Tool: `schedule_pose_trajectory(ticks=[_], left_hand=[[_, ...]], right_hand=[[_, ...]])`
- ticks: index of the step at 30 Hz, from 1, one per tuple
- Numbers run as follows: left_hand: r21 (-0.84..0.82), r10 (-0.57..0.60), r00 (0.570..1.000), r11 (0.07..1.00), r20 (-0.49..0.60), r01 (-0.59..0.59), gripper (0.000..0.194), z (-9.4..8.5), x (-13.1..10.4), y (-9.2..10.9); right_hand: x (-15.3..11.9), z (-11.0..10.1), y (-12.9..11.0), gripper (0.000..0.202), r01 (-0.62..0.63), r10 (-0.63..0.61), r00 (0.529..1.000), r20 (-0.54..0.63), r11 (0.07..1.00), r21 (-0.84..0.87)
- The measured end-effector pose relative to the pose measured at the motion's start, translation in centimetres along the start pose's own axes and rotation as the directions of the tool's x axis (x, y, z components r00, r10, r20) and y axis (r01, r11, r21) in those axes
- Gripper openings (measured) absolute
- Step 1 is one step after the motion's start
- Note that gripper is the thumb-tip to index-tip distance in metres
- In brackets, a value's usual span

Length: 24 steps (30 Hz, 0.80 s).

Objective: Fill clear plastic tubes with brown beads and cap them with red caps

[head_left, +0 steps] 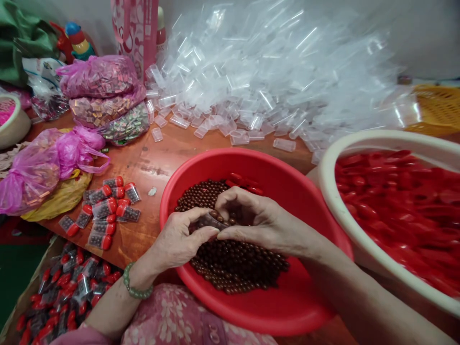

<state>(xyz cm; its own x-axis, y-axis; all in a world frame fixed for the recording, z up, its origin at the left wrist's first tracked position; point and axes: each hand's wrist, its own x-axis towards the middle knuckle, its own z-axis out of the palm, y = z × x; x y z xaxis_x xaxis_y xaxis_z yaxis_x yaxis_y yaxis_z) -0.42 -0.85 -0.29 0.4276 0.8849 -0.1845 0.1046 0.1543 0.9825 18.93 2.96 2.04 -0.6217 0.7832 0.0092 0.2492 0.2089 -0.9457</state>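
Note:
Over a red basin (302, 306) my left hand (179, 237) holds a small clear container (210, 221) between thumb and fingers. Brown beads show in and around its opening. My right hand (255, 218) is at the container's right side, its thumb touching the edge and its curled fingers among a few beads; what they pinch is partly hidden. Below both hands lies a heap of glossy brown beads (233, 268). Several red caps (244, 182) rest at the basin's far side.
Filled red-capped containers (104, 208) lie on the table (143, 177) at left, more in a box (68, 292) below. A white basin (328, 191) of red caps (402, 211) stands right. Clear containers (251, 86) are piled behind; pink bags (100, 76) sit back left.

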Motion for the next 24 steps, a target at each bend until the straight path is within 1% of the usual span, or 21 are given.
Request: schedule_pose_trajectory(ticks=[4, 7, 10, 13, 15, 17, 21, 24], left_hand=[[0.005, -0.011, 1.000, 1.000, -0.004, 0.011, 0.023, -0.1, 0.1, -0.2], [-0.007, -0.018, 1.000, 1.000, -0.017, 0.018, 0.024, -0.1, 0.2, -0.2], [-0.006, -0.012, 1.000, 1.000, -0.016, 0.012, 0.024, -0.2, 0.3, -0.2], [0.030, -0.014, 1.000, 0.999, -0.009, 0.015, 0.023, -0.2, 0.3, 0.0], [0.043, -0.017, 1.000, 0.999, -0.010, 0.018, 0.021, -0.3, 0.3, 0.0], [0.033, -0.020, 1.000, 0.999, -0.012, 0.021, 0.019, -0.2, 0.3, 0.1], [0.008, -0.021, 0.999, 1.000, -0.032, 0.022, 0.018, -0.2, 0.4, 0.2], [-0.003, -0.018, 0.997, 1.000, -0.075, 0.018, 0.016, -0.2, 0.4, 0.4]], right_hand=[[0.5, -0.1, -0.1, 0.018, 0.002, 0.000, 0.998, 0.060, 0.999, -0.043], [0.8, -0.2, -0.1, 0.023, -0.018, 0.022, 0.998, 0.066, 0.998, -0.063], [1.0, -0.3, -0.1, 0.021, -0.031, 0.035, 0.997, 0.069, 0.998, -0.054], [1.1, -0.3, 0.0, 0.019, -0.014, 0.021, 0.994, 0.106, 0.997, -0.069], [1.3, -0.3, 0.0, 0.022, -0.011, 0.021, 0.993, 0.120, 0.996, -0.087], [1.3, -0.3, 0.0, 0.027, -0.025, 0.036, 0.993, 0.110, 0.995, -0.097], [0.6, -0.4, 0.0, 0.037, -0.069, 0.080, 0.991, 0.104, 0.992, -0.109], [-0.8, -0.8, 0.1, 0.036, -0.109, 0.133, 0.980, 0.150, 0.982, -0.156]])
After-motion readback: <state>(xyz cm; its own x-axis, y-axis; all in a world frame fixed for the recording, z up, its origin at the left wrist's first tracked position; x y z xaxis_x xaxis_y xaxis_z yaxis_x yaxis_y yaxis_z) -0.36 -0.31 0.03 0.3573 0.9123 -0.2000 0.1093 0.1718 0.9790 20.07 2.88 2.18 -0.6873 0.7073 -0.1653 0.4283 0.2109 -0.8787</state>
